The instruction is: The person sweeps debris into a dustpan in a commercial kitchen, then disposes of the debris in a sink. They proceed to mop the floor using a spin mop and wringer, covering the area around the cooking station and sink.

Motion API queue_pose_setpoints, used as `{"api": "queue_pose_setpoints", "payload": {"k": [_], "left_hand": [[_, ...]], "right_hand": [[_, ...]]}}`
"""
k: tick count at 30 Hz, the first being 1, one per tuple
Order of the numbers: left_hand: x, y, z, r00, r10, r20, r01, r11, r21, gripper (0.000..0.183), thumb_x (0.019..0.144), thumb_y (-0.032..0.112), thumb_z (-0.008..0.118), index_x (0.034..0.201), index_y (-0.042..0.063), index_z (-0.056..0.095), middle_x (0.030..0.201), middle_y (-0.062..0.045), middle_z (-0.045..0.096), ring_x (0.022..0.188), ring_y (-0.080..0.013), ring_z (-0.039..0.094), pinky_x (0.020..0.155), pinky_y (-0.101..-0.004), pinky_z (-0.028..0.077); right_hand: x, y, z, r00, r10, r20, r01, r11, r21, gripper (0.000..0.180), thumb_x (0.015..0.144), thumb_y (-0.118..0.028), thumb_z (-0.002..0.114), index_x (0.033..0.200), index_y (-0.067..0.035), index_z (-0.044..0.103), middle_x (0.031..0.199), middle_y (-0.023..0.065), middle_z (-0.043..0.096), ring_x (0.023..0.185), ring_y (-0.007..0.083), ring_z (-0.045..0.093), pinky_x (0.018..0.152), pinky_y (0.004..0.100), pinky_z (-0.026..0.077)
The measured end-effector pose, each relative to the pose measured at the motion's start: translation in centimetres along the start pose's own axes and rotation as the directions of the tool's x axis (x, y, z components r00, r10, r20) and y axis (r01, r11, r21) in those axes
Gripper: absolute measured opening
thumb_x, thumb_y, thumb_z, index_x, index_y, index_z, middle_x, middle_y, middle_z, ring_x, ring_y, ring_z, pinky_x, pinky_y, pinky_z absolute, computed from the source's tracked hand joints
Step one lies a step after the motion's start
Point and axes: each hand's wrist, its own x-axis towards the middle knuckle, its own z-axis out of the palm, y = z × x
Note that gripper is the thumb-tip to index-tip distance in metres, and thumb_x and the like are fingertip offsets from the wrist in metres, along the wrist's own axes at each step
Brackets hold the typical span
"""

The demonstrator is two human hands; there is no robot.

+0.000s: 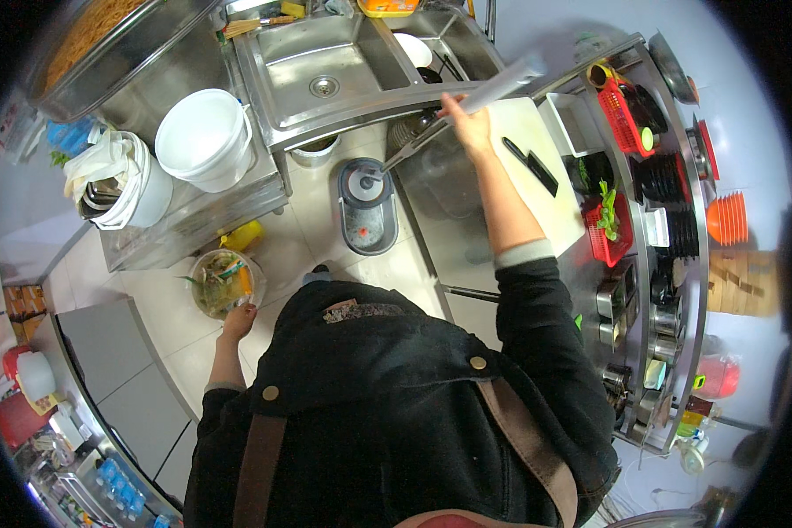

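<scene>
My right hand (475,135) grips the pole of a mop (412,146), its thumb and fingers around the grey shaft. The mop slants down to the left, its head (367,185) in the round wringing basket of a grey mop bucket (396,228). The bucket's other compartment holds water (364,221) with a small red-orange spot in it. My left hand (239,321) hangs with curled fingers at the near rim of a round bin (219,297) of vegetable scraps; whether it touches the bin, I cannot tell.
A steel double sink (343,119) lies ahead. White buckets (204,142) stand on a low steel stand at the left. On the right counter, a black-handled knife (531,168) rests on a white cutting board (548,211). A yellow container (244,234) is on the floor beside the bin.
</scene>
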Motion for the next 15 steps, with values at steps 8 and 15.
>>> {"api": "queue_pose_setpoints", "payload": {"k": [8, 15], "left_hand": [[6.6, 4.5, -1.6, 0.987, 0.16, 0.013, -0.158, 0.983, -0.095, 0.037, 0.093, 0.034, 0.048, 0.107, 0.005, 0.065, 0.103, -0.021, 0.065, 0.1, -0.037, 0.061, 0.088, -0.0445, 0.047], [15.0, 20.5, 0.9, 0.877, 0.48, 0.014, -0.464, 0.855, -0.233, 0.032, 0.091, 0.03, 0.055, 0.113, 0.007, 0.062, 0.112, -0.016, 0.063, 0.101, -0.0342, 0.061, 0.084, -0.0414, 0.049]], "right_hand": [[-7.6, -14.7, -10.0, 0.905, -0.259, -0.337, 0.375, 0.86, 0.345, 0.022, 0.089, -0.013, 0.062, 0.071, -0.002, 0.053, 0.056, 0.0073, 0.054, 0.05, 0.0154, 0.053, 0.05, 0.0302, 0.045], [-16.2, -17.8, -10.7, 0.806, -0.411, -0.426, 0.576, 0.71, 0.405, 0.02, 0.092, -0.008, 0.05, 0.075, -0.009, 0.039, 0.05, 0.0006, 0.033, 0.04, 0.0115, 0.035, 0.039, 0.0287, 0.034]]}}
